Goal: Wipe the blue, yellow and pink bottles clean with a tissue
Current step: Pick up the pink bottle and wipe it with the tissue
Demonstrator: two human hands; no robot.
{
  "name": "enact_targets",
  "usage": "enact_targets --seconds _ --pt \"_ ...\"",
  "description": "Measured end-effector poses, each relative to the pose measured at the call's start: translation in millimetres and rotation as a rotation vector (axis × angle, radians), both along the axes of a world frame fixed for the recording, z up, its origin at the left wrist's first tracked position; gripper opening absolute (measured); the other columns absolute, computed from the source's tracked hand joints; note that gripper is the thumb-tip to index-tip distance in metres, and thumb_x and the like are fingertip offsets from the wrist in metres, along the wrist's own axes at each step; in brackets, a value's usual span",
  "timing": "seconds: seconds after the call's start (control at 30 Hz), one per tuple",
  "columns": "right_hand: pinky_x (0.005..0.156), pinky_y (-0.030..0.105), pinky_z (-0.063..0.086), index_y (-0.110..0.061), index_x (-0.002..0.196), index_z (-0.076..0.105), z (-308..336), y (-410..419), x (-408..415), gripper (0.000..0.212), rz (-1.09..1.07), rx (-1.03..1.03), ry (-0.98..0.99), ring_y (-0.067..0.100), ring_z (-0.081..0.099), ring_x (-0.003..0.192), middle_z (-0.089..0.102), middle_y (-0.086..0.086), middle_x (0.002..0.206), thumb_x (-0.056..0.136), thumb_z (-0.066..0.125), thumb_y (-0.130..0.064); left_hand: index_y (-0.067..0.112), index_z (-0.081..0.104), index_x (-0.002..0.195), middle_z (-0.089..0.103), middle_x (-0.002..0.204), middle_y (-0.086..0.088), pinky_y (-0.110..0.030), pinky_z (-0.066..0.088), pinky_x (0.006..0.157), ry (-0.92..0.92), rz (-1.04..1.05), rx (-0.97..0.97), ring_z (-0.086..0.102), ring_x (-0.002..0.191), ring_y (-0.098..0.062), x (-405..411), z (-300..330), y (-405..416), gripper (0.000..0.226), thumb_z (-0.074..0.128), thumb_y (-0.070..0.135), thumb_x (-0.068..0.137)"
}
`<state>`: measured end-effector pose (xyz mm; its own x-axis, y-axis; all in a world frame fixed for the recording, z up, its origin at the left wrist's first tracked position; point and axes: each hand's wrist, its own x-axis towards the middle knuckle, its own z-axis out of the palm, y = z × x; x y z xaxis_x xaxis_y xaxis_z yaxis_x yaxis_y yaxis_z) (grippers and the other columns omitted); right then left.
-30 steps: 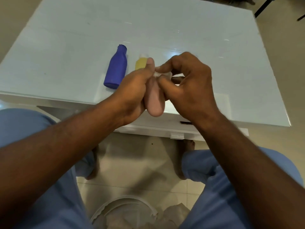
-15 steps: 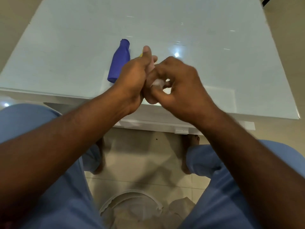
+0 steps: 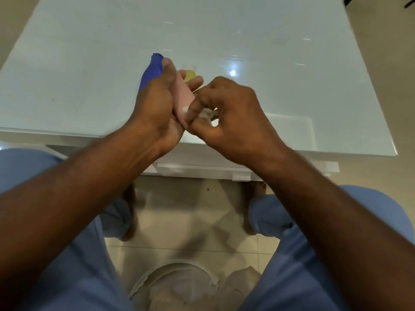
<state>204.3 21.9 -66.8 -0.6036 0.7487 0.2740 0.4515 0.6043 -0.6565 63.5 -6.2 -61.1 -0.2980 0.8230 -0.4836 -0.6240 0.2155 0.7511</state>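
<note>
right now we hold the pink bottle (image 3: 184, 96) in our left hand (image 3: 157, 111), just above the near edge of the white table (image 3: 292, 86). our left fingers curl round the bottle from behind and our thumb lies along its side, so only a strip of pink shows between our two hands. the bottle tilts, with its far end pointing away from us.

our right hand (image 3: 229, 117) is bent into a tight pinch on a small white tissue (image 3: 205, 113). the tissue is scrunched up between our right thumb and fingers, and it touches the near end of the pink bottle.

behind our left hand the blue bottle (image 3: 151, 71) lies on its side on the table, partly hidden by our thumb. just to its right we see a bit of the yellow bottle (image 3: 190, 75) with a pale cap; it seems to lie flat too, but our fingers cover most of it.

down below, our knees in blue trousers (image 3: 292, 243) sit on each side of a white bin (image 3: 175, 279) on the tiled floor (image 3: 190, 198), with crumpled paper in it.
</note>
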Motion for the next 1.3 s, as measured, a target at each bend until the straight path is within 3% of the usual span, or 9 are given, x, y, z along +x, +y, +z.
enact_targets --seconds 0.13,0.27,0.33,0.5,0.7,0.87,1.03,1.2,1.3 --pt "0.076 0.042 0.060 -0.017 0.095 0.082 0 11 6 0.018 -0.173 -0.001 0.086 0.016 0.068 0.086 0.072 0.003 0.092 0.085 0.068 -0.020 0.016 0.066 0.108 0.077 0.113 -0.010 -0.046 0.060 0.095 0.020 -0.050 0.041 0.075 0.107 -0.029 14 -1 -4 0.029 0.048 0.038 0.108" --pt "0.077 0.042 0.061 -0.021 0.092 0.083 2 -3 0 0.016 0.033 0.027 0.055 0.013 0.067 0.087 0.072 -0.003 0.094 0.083 0.073 -0.013 0.010 0.061 0.122 0.078 0.110 -0.011 -0.041 0.063 0.075 -0.027 0.017 0.030 0.078 0.097 -0.027 4 7 0 0.040 0.047 0.044 0.106" --pt "0.076 0.044 0.061 -0.020 0.091 0.084 1 -6 -2 0.016 0.072 0.033 0.041 0.015 0.067 0.084 0.072 -0.004 0.092 0.082 0.073 -0.012 0.009 0.057 0.127 0.076 0.115 -0.014 -0.045 0.063 0.079 -0.048 0.049 0.053 0.077 0.100 -0.029 -3 9 3 0.043 0.048 0.045 0.106" --pt "0.076 0.043 0.062 -0.020 0.095 0.081 -2 8 6 0.016 -0.146 -0.018 0.156 0.015 0.070 0.088 0.075 0.002 0.094 0.085 0.072 -0.011 0.006 0.055 0.135 0.072 0.124 -0.014 -0.040 0.063 0.086 0.027 -0.053 0.060 0.076 0.105 -0.026 9 6 -3 0.048 0.044 0.044 0.107" --pt "0.076 0.045 0.061 -0.020 0.094 0.083 -4 -4 0 0.017 0.046 -0.002 0.076 0.019 0.070 0.090 0.073 0.003 0.095 0.084 0.075 -0.008 0.011 0.059 0.126 0.076 0.115 -0.011 -0.040 0.063 0.067 -0.046 -0.001 0.038 0.078 0.098 -0.026 1 8 0 0.043 0.045 0.047 0.106" --pt "0.076 0.043 0.060 -0.018 0.104 0.078 -4 15 10 0.018 -0.195 -0.016 0.142 0.016 0.069 0.088 0.073 0.001 0.095 0.088 0.072 -0.010 0.006 0.056 0.136 0.071 0.128 -0.015 -0.045 0.060 0.096 0.026 -0.077 0.067 0.074 0.111 -0.027 12 4 -3 0.049 0.046 0.044 0.106" --pt "0.077 0.039 0.060 -0.010 0.113 0.074 -5 -4 -2 0.018 -0.028 0.022 0.119 0.018 0.068 0.086 0.072 0.003 0.097 0.096 0.076 -0.016 0.008 0.053 0.134 0.072 0.125 -0.014 -0.045 0.063 0.070 -0.054 -0.001 0.082 0.077 0.099 -0.030 -1 12 1 0.049 0.045 0.047 0.106" --pt "0.081 0.035 0.062 -0.012 0.108 0.077 -7 13 3 0.013 -0.216 -0.012 0.180 0.014 0.069 0.089 0.074 0.001 0.097 0.095 0.076 -0.014 0.007 0.054 0.136 0.070 0.128 -0.013 -0.044 0.062 0.091 0.034 -0.020 0.073 0.075 0.108 -0.026 5 8 0 0.049 0.048 0.044 0.106" --pt "0.079 0.042 0.062 -0.009 0.104 0.078 -6 5 0 0.012 -0.159 0.019 0.205 0.021 0.069 0.089 0.074 0.004 0.097 0.091 0.078 -0.009 0.008 0.056 0.134 0.076 0.116 -0.010 -0.036 0.064 0.076 0.011 -0.012 0.067 0.077 0.101 -0.023 4 8 0 0.049 0.045 0.047 0.106"
